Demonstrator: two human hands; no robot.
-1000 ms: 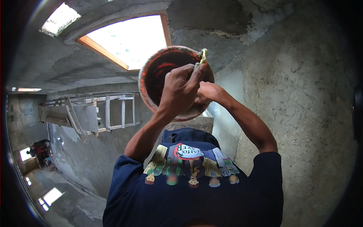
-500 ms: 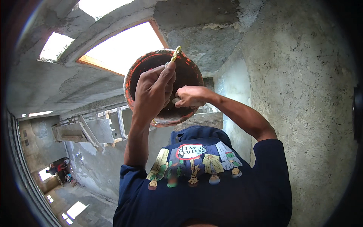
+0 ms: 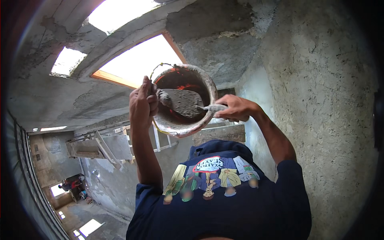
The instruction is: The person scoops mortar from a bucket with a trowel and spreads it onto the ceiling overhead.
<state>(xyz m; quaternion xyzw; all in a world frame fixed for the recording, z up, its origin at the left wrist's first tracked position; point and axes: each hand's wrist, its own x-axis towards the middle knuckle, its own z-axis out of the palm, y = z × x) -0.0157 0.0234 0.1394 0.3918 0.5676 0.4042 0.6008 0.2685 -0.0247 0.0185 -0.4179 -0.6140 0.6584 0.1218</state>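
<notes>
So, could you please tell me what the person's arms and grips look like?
The left grip and right grip are ungloved, and both forearms are bare, with nothing visibly worn on them. The short navy sleeves look plain; the shirt has colourful cartoon figures printed on its front.

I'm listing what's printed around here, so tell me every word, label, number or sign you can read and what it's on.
Shirt: words in a white, red-edged oval, upside down in view; I don't copy printed words.
Bucket: no lettering visible.
Trowel: none visible.
</notes>
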